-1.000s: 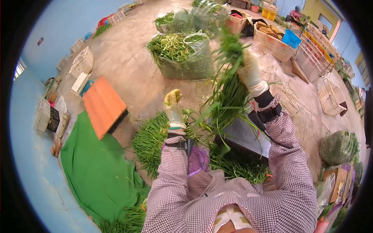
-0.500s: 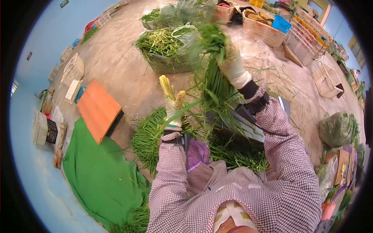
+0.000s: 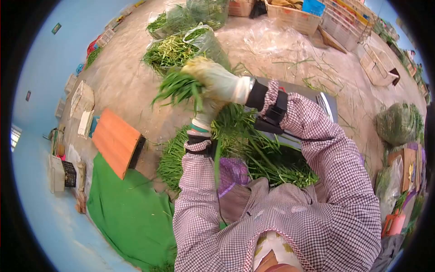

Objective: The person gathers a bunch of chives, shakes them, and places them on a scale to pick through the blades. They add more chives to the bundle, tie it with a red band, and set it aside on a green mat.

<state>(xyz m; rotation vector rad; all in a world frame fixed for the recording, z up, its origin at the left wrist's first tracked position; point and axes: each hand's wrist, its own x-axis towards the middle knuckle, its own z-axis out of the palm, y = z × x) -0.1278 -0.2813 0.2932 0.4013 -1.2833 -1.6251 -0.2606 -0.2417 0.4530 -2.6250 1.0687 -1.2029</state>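
Observation:
My right hand (image 3: 210, 77), in a yellow and white glove, is closed around a bunch of chives (image 3: 179, 89). Leaf ends of the bunch stick out to the left, and long leaves hang below and to the right. Just under it is my gloved left hand (image 3: 205, 119), close against the bunch; its fingers are mostly hidden and blurred. Below the hands lies a pile of chives (image 3: 172, 158), beside a purple mesh bag (image 3: 233, 172). More loose chives (image 3: 285, 174) lie by my lap, in front of a dark grey flat-topped thing (image 3: 312, 97).
Bags of chives (image 3: 167, 52) stand ahead. An orange board (image 3: 118, 143) and a green cloth (image 3: 131, 217) are on the left. Plastic crates (image 3: 294, 18) stand at the back. At right are a white basket (image 3: 378, 65) and a full clear bag (image 3: 398, 124).
My right hand has swung left and down with the bunch, over my left hand. The left hand, open with fingers spread before, is now against the bunch. The view has shifted slightly.

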